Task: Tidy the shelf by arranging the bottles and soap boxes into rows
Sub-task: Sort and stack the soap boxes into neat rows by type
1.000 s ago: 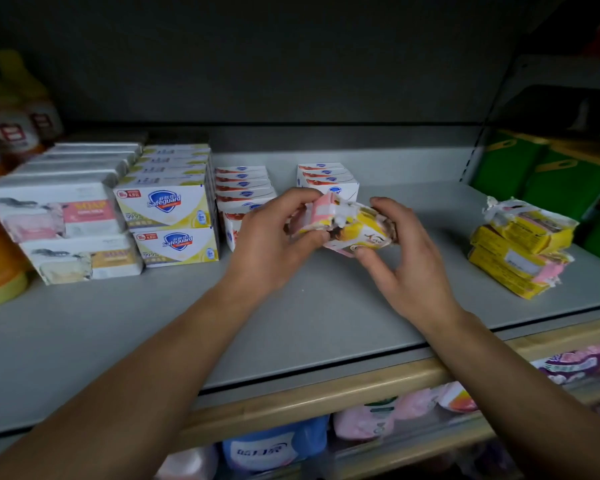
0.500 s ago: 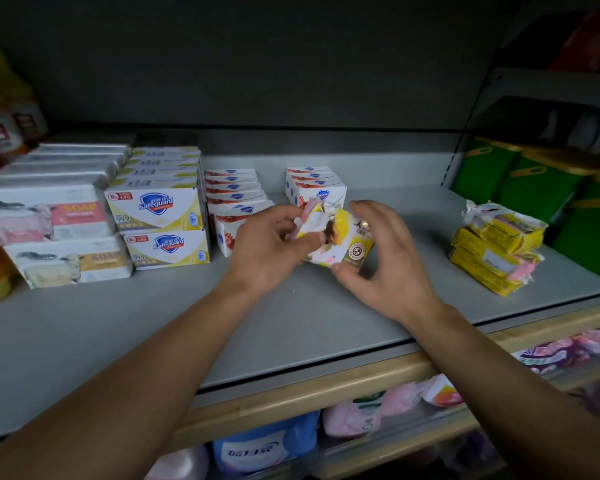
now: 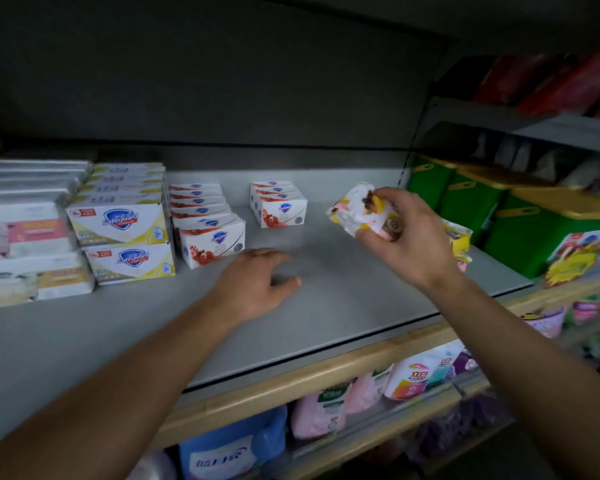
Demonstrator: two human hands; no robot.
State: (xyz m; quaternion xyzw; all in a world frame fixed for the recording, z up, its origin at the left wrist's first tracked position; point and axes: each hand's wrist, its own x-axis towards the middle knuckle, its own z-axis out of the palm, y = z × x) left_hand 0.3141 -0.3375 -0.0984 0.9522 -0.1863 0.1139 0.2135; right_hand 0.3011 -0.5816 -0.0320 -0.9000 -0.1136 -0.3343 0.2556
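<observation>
My right hand [image 3: 407,240] holds a white, pink and yellow wrapped soap pack [image 3: 355,207] lifted above the grey shelf [image 3: 343,299], to the right of a short row of white-and-red soap boxes [image 3: 278,202]. My left hand [image 3: 257,285] rests palm down on the shelf with fingers loosely curled, holding nothing, just in front of a longer row of white-and-red soap boxes [image 3: 210,220]. Further left stand stacked yellow-and-white Safeguard boxes [image 3: 122,230] and white-and-pink soap boxes [image 3: 25,237]. A stack of yellow wrapped soap packs [image 3: 461,240] lies partly hidden behind my right hand.
Green boxes with yellow lids [image 3: 520,216] fill the neighbouring shelf on the right. Refill pouches [image 3: 413,375] and a blue pack [image 3: 232,445] sit on the lower shelf behind the wooden front edge [image 3: 291,386]. Bare shelf surface lies between my hands.
My left hand let go of the soap pack and dropped onto the shelf. My right hand carried the pack up and to the right, toward the yellow stack.
</observation>
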